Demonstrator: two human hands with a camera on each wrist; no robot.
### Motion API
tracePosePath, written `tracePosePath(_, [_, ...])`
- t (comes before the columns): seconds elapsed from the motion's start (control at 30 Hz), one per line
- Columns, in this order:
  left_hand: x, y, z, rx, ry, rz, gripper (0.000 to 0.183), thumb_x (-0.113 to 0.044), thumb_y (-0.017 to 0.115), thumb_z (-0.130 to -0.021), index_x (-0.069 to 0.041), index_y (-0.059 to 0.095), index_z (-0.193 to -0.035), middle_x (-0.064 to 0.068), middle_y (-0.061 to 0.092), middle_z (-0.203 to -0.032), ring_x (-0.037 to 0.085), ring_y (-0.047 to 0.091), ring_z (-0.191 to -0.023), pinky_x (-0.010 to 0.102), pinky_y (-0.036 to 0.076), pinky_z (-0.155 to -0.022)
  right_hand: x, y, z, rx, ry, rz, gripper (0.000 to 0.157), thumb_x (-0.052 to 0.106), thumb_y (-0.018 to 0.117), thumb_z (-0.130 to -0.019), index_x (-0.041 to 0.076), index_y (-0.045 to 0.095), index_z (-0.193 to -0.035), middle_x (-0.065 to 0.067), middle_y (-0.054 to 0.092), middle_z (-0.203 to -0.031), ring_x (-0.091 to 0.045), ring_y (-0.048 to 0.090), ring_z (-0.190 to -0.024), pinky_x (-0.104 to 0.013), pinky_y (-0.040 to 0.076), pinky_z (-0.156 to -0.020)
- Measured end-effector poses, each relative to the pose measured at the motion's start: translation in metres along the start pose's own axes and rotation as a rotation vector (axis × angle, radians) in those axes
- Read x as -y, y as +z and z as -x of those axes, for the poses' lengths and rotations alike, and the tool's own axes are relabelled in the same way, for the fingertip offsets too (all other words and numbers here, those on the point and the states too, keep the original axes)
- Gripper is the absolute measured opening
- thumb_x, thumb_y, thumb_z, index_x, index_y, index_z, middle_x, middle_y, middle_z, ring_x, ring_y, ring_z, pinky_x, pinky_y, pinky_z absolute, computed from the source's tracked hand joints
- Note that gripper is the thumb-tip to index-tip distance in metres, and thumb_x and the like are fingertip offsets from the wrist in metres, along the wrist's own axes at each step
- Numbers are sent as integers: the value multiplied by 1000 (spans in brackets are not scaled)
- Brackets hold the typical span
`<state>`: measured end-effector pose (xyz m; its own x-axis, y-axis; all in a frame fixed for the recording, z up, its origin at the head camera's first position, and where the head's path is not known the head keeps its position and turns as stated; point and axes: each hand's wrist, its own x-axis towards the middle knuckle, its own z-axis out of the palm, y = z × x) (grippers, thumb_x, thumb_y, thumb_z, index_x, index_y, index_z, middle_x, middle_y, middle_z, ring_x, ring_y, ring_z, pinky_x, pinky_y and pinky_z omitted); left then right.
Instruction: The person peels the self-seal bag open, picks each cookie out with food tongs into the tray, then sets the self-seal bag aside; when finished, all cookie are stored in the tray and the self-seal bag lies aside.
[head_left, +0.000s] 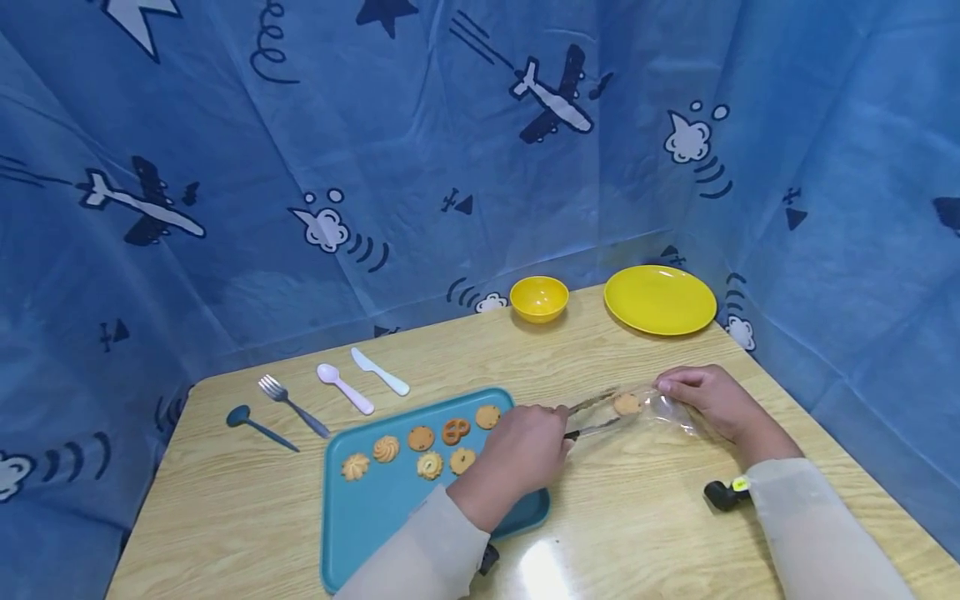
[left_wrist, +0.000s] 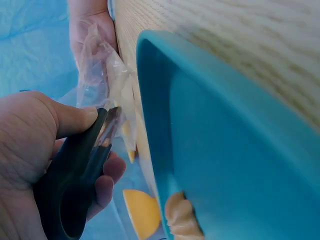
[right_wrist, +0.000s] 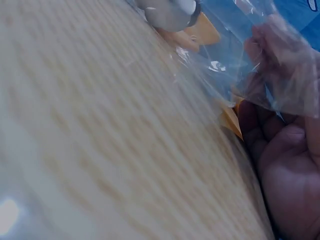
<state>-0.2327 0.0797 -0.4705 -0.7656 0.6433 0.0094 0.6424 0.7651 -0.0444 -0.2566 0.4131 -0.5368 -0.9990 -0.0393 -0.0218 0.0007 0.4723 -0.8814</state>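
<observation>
My left hand (head_left: 525, 450) grips a pair of tongs with black handles (left_wrist: 75, 165), reaching over the right edge of the teal tray (head_left: 327, 500). A round cookie (head_left: 627, 404) lies between the far ends of the tongs, at the clear plastic bag (head_left: 671, 410). Whether the cookie is wholly inside the bag is hard to tell. My right hand (head_left: 705, 404) pinches the bag, which also shows crumpled in the right wrist view. On the tray sit several cookies (head_left: 386, 449) and a pretzel-shaped one (head_left: 455, 431); my left arm hides part of the tray.
Left of and behind the tray lie a dark teal long-handled spoon (head_left: 262, 428), a grey fork (head_left: 294, 406), a pale pink spoon (head_left: 345, 389) and a white knife (head_left: 380, 372). A yellow bowl (head_left: 539, 299) and a yellow plate (head_left: 660, 300) stand at the back, before a blue curtain (head_left: 450, 125).
</observation>
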Motion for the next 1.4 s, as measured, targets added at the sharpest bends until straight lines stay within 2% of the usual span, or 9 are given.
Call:
tracePosePath(0.13, [-5,-4,-2,5,51,-97,52,-46,56,-104,-12,60,-143,-3,74,-114,13,71,-91,26,57,-72,-3,0,1,4,-19,-45,40,30,69,-99,-4,73,-119,21,71,-105,7,62,-100,-12,48,-89])
tracePosePath(0.33, [-8,-5,-4,-23,119,-122,36,-39,56,-105,-13,68,-126,-5,71,-89,8,65,-70,24,51,-60,-6,0,0,11,-21,-47,39,31,70,-99,-2,74,-119,20,72,-105,5,63,-101,-12,48,-89])
tracePosePath(0.57, [0,-7,-1,-4,72,36,20,-30,59,-104,-15,70,-112,-3,64,-74,9,50,-55,26,42,-49,-2,-1,-3,-7,-8,42,39,38,69,-98,4,77,-116,13,73,-111,8,60,-102,-12,45,-90])
tracePosePath(0.67, [5,-7,1,-15,57,66,18,-30,60,-103,-17,70,-109,-2,63,-72,10,50,-54,26,41,-48,0,-1,-2,-5,-13,52,39,36,69,-98,3,76,-118,7,73,-113,8,60,-102,-14,46,-91])
tracePosePath(0.8, [11,-7,4,-15,29,104,16,-31,61,-103,-17,69,-105,-2,63,-73,10,50,-55,27,41,-50,0,0,-1,-7,13,51,41,38,69,-98,3,75,-119,7,73,-115,10,59,-101,-13,45,-91])
tracePosePath(0.93, [12,-7,5,-2,12,101,22,-33,61,-103,-16,70,-113,-1,66,-77,11,54,-58,28,44,-52,-1,0,0,-14,25,41,41,37,70,-98,3,75,-120,9,73,-114,11,59,-101,-12,44,-91])
tracePosePath(1.1, [7,-8,1,-7,36,69,39,-42,61,-102,-13,69,-127,-1,70,-82,12,62,-64,28,49,-56,-3,-1,-1,-15,8,29,39,33,70,-98,2,75,-120,16,72,-109,11,60,-100,-11,44,-90])
tracePosePath(1.23, [3,-7,-4,13,34,91,32,-44,61,-101,-15,72,-110,-2,63,-72,13,58,-60,29,47,-54,-4,-1,-1,-9,4,11,38,32,70,-98,1,75,-119,19,71,-107,9,60,-101,-11,44,-90])
tracePosePath(1.4, [0,-6,-8,30,7,130,26,-42,61,-102,-18,68,-93,-3,57,-67,13,52,-57,30,43,-53,-4,0,-1,-10,1,24,38,35,71,-97,3,76,-116,17,72,-108,7,61,-101,-12,45,-90])
